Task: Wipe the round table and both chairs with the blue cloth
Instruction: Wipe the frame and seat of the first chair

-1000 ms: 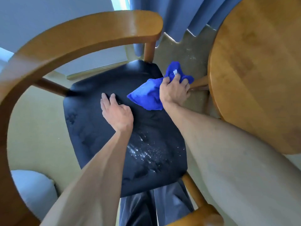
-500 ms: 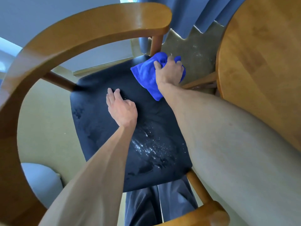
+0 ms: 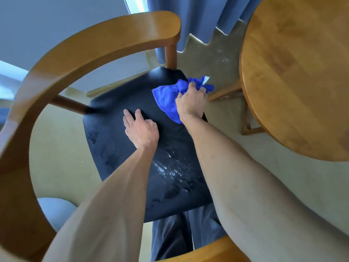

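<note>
A wooden chair with a curved back rail point(image 3: 79, 53) and a black seat point(image 3: 120, 154) stands below me. My right hand point(image 3: 190, 101) grips the bunched blue cloth point(image 3: 166, 97) at the seat's far right edge, with the cloth pressed on the seat. On the middle of the seat rests my left hand point(image 3: 140, 129), its fingers straight and flat. White streaks mark the seat's near right part. The round wooden table point(image 3: 298, 76) fills the right side.
Blue curtains point(image 3: 198, 16) hang beyond the chair, above a beige carpet point(image 3: 56, 152). Wooden table legs point(image 3: 226, 93) show under the table's left edge. A pale grey cushion point(image 3: 54, 210) lies at the lower left. My dark trousers point(image 3: 173, 237) show below the seat.
My right hand and the cloth went to the seat's far corner, then came back toward me and to the right along the seat's edge. The left hand stayed flat on the seat.
</note>
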The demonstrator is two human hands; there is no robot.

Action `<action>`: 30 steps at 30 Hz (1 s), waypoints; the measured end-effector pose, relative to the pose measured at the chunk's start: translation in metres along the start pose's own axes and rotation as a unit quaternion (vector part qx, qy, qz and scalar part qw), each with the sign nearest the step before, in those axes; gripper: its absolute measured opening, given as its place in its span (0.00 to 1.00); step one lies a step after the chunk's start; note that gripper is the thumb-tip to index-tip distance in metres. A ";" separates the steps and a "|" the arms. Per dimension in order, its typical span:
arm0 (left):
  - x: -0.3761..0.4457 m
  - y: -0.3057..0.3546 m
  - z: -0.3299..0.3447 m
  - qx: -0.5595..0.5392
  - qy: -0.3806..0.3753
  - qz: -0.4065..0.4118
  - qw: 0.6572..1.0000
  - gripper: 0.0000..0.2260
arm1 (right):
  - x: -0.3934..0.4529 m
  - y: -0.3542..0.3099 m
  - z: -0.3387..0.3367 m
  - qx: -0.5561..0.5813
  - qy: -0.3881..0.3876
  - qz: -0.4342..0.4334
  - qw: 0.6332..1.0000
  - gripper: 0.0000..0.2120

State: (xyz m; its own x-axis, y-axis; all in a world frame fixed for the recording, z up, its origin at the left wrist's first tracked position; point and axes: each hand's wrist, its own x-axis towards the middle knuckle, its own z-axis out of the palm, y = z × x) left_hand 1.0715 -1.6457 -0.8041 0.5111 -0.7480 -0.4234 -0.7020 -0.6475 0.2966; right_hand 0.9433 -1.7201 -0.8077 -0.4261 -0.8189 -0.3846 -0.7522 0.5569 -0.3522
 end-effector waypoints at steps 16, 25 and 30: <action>-0.063 -0.052 -0.017 0.003 -0.044 -0.099 0.994 0.18 | -0.087 0.087 -0.018 -0.130 -0.071 0.045 0.988 0.21; -0.118 -0.106 -0.014 -0.011 -0.046 -0.205 0.978 0.18 | -0.179 0.151 -0.014 -0.225 -0.183 0.074 0.954 0.25; -0.148 -0.123 -0.007 -0.017 -0.061 -0.212 0.975 0.18 | -0.223 0.172 -0.003 -0.306 -0.260 0.046 0.915 0.23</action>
State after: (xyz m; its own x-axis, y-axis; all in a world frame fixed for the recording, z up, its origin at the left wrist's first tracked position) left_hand 1.0855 -1.4564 -0.7717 0.6878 -0.3897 -0.6124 -0.4216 -0.9012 0.1000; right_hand 0.9068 -1.4423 -0.7800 -0.3251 -0.5068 -0.7984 -0.9333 0.3082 0.1845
